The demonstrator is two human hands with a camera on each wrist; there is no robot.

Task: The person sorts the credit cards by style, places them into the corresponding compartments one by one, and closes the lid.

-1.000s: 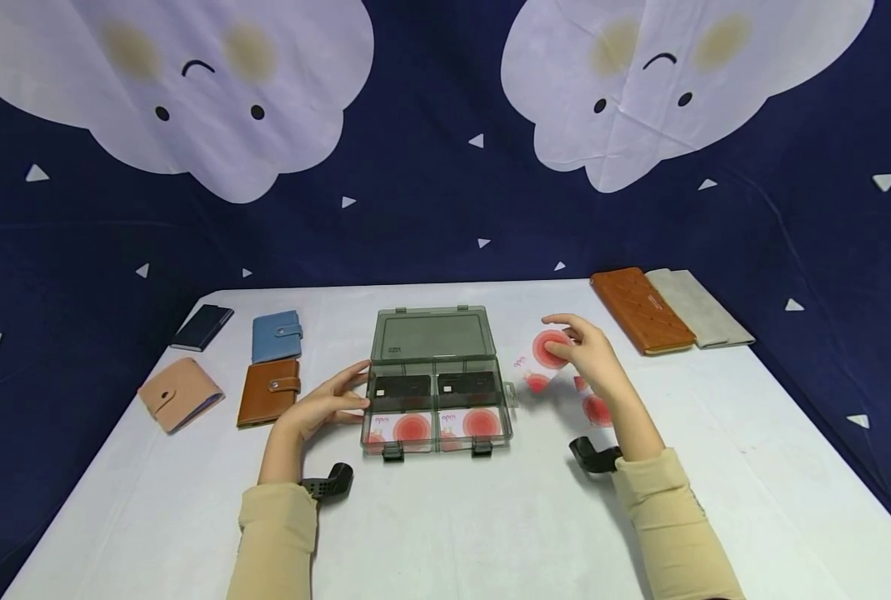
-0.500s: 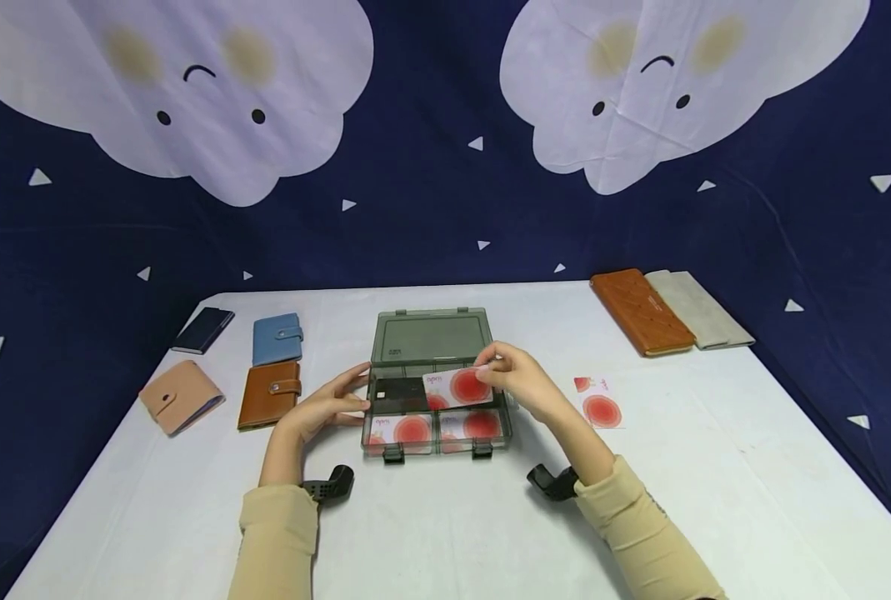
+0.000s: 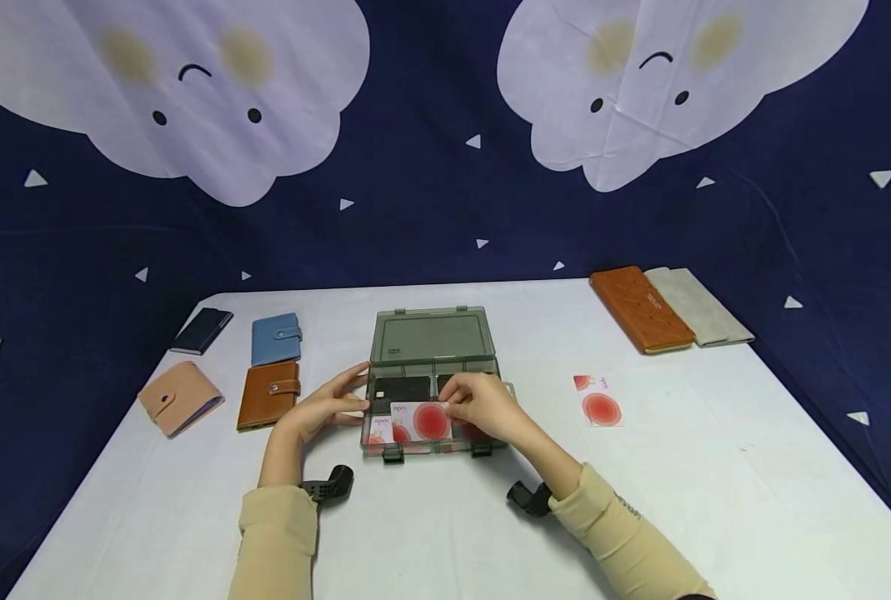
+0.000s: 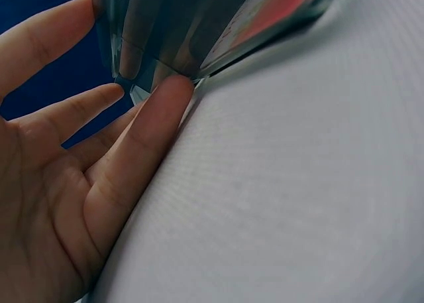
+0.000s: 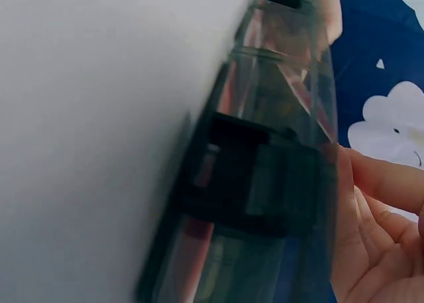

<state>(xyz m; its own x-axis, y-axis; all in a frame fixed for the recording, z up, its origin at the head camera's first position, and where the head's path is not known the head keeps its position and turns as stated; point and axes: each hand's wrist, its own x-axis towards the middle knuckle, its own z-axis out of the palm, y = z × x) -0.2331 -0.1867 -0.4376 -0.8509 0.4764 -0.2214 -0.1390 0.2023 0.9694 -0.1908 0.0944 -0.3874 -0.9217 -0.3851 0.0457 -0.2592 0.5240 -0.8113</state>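
Note:
A clear dark-green plastic box [image 3: 445, 447] lies on the white table with its lid [image 3: 433, 336] raised at the back. My left hand [image 3: 316, 413] rests against the box's left side; the left wrist view shows its thumb [image 4: 149, 140] and extended fingers at the wall. Between thumb and fingers, my right hand [image 3: 488, 406] pinches a white card [image 3: 418, 422] with a red circle over the front compartments. Underneath, a similar card [image 3: 380, 430] shows at front left. A black card [image 3: 402, 388] lies in the back left compartment; another at back right is partly hidden by my right hand.
A single red-and-white card [image 3: 599, 402] lies right of the box. At left are black [image 3: 202, 331], blue [image 3: 276, 338], brown [image 3: 268, 396] and pink [image 3: 180, 397] wallets. A larger brown wallet [image 3: 643, 310] and a grey one [image 3: 700, 308] lie at back right.
My right hand has carried the card from the table on the right leftward, over the back right compartment, to the box's front left. The left hand has stayed at the box's side.

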